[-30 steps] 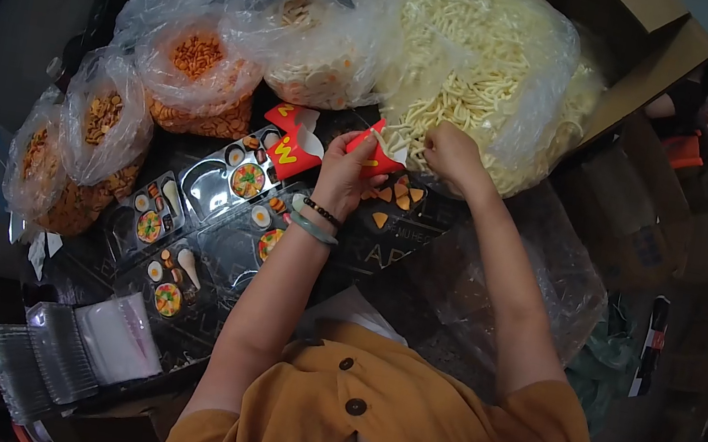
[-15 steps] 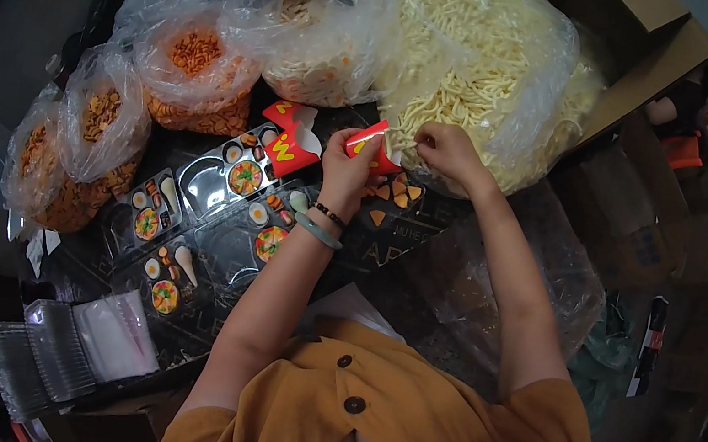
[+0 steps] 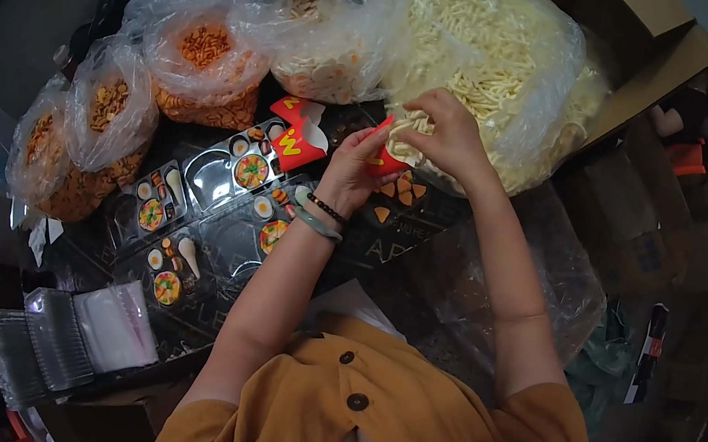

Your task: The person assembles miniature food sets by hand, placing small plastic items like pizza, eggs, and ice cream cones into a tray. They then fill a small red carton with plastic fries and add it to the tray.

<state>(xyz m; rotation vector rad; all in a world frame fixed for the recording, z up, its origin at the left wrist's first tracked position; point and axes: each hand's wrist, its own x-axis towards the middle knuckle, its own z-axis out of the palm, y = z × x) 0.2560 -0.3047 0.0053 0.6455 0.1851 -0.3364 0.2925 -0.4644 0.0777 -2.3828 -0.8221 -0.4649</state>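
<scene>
My left hand (image 3: 349, 168) is closed around a small red French fry carton (image 3: 384, 164) with yellow markings, its mouth tilted toward the right. Pale, fry-shaped sticks (image 3: 409, 130) show at that mouth. At the opening, my right hand (image 3: 452, 142) has its thumb and fingers closed on some of these sticks. Just beyond it stands a large clear bag of the same pale sticks (image 3: 478, 51). Two more red cartons (image 3: 292, 145) lie left of my left hand. Small brown-orange triangular pieces (image 3: 405, 189) are on the dark table below the held carton.
Clear compartment trays (image 3: 211, 175) hold miniature food pieces. Open plastic bags of orange pieces (image 3: 207, 96) and whitish pieces (image 3: 328, 64) line the table's far side. Stacked clear packaging (image 3: 67, 338) sits at lower left; a cardboard box (image 3: 664, 76) stands at upper right.
My right hand has shifted slightly up and left, over the carton's mouth. More pale sticks now show there. The camera view has shifted slightly.
</scene>
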